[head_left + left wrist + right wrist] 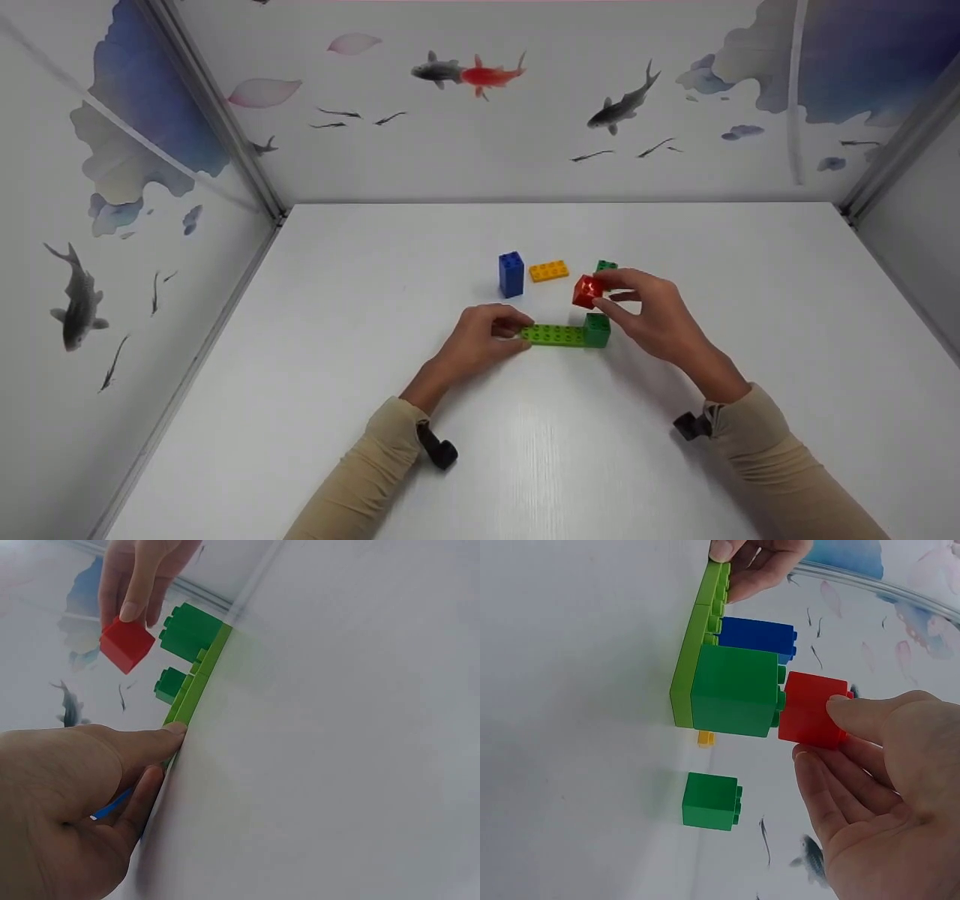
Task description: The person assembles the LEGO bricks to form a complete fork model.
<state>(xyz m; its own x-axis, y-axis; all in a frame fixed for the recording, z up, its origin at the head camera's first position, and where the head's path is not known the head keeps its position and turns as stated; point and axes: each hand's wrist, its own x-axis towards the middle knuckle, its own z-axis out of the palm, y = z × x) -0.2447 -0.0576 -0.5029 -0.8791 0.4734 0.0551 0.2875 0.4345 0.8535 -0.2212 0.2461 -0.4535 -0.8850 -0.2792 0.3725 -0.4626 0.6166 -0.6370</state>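
Note:
My right hand (652, 315) pinches a red brick (586, 292) between thumb and fingers, held in the air above a green brick (597, 331). That green brick sits on the right end of a flat light green strip (557, 336) lying on the table. In the right wrist view the strip (684, 682) shows a seam across its side. My left hand (484, 337) pinches the strip's left end between thumb and fingers. From the left wrist view, the red brick (127, 643) appears tilted, apart from the green brick (190, 631).
Behind the strip stand a tall blue block (511, 274), a flat yellow brick (549, 271) and a second green brick (607, 265), partly hidden by my right hand. White panels with painted fish (491, 73) border the white table (525, 465).

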